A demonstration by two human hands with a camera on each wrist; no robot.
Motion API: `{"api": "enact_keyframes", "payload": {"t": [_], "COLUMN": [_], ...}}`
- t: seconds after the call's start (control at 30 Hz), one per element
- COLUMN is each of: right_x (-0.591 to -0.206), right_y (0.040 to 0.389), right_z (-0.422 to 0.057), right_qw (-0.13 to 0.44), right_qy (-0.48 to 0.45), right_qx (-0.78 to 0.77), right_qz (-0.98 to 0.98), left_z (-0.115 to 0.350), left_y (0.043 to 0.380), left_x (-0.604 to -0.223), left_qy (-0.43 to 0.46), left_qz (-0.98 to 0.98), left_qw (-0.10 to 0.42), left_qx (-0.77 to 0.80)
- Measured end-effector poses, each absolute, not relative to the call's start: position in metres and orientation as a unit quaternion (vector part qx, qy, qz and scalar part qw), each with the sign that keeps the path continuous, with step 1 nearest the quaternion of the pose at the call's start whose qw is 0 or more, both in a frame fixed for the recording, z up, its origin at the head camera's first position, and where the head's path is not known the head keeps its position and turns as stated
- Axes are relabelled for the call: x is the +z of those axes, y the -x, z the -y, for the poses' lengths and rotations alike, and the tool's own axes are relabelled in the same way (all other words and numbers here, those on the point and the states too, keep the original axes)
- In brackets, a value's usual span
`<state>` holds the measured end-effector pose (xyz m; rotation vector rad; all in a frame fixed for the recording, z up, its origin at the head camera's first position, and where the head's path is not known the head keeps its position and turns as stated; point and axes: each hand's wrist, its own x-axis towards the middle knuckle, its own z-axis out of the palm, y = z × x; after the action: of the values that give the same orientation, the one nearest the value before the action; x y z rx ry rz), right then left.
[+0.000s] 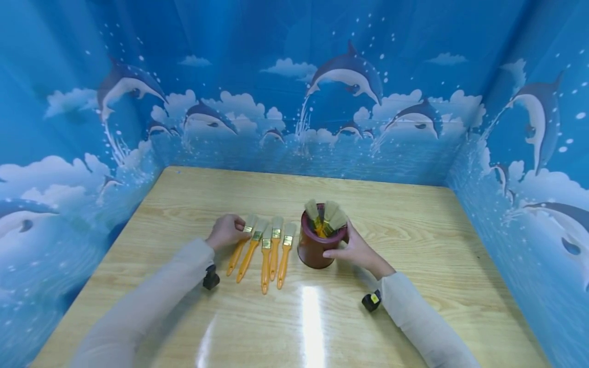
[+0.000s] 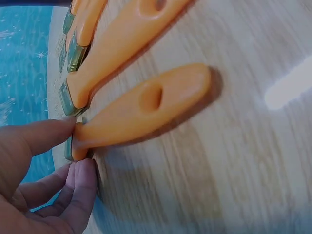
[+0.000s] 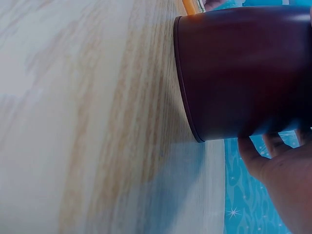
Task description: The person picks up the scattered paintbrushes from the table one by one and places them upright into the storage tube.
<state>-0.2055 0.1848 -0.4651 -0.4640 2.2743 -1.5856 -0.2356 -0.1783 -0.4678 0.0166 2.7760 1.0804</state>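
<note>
Orange-handled brushes [image 1: 266, 258] beside maroon pot [image 1: 315, 250]

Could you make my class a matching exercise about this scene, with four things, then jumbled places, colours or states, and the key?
1. Left hand
2. Right hand
3. Pot
4. Backdrop

A. blue, with dolphins
B. round one side of a container
C. upright, with brushes inside
D. at the leftmost brush

Pairs: 1-D, 2-B, 3-C, 4-A

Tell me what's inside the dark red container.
Inside the container are brushes, pale bristles up, with some orange showing. Its wall hides their lower ends and the bottom.
</note>
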Motion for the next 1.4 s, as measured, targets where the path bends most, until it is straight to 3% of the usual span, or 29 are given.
{"api": "enact_keyframes", "payload": {"t": [0.63,1.4], "right_x": [-0.465,-0.465], "right_y": [0.206,0.207], "right_z": [-0.185,-0.185], "right_qw": [0.171,0.17], "right_qy": [0.166,0.168], "right_qx": [-0.563,-0.565], "right_qz": [-0.791,-0.79], "left_z": [0.189,0.19], "left_y": [0.235,0.244], "left_x": [-0.462,-0.393], "left_qy": [0.027,0.003], "left_qz": [-0.917,-0.883], "left_qw": [0.126,0.14], "left_qx": [0.377,0.449]}}
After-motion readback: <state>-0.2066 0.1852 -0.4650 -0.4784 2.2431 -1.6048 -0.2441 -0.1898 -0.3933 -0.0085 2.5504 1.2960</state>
